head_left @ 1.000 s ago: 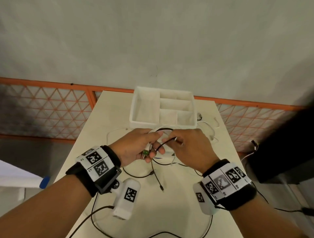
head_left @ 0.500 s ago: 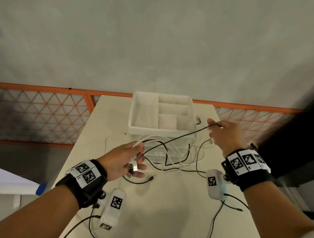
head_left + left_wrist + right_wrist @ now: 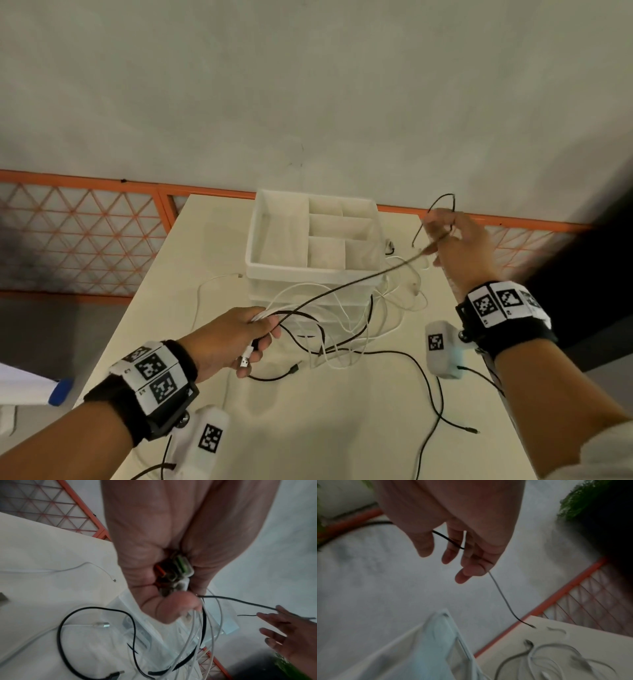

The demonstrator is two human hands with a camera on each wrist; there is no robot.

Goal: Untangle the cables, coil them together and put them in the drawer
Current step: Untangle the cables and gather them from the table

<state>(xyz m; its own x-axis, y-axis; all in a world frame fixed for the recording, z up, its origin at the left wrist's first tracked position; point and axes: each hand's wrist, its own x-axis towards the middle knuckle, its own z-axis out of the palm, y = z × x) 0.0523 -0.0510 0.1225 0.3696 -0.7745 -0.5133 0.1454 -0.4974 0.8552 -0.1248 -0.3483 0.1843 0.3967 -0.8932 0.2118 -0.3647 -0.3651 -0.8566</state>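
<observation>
My left hand [image 3: 262, 330] grips a bundle of white and black cables [image 3: 342, 329] by their plug ends, low in front of the white drawer unit [image 3: 260, 240]. In the left wrist view the USB plugs [image 3: 181, 568] sit inside the curled fingers of my left hand [image 3: 180, 601]. A thin black cable [image 3: 342, 291] runs taut from that fist up to my right hand [image 3: 448, 236], raised to the right of the drawer unit. In the right wrist view the black cable [image 3: 501, 597] threads between the fingers of my right hand [image 3: 453, 555], its free end looping above.
Loops of white and black cable lie on the cream table [image 3: 308, 428] in front of and right of the drawer unit. A loose black plug [image 3: 294, 368] lies near my left hand. An orange mesh fence [image 3: 85, 240] runs behind the table. The table's edges are close on both sides.
My right hand has drawn the black cable out of the bundle, up and to the right, away from my left hand. The left hand stays low, still holding the bundle.
</observation>
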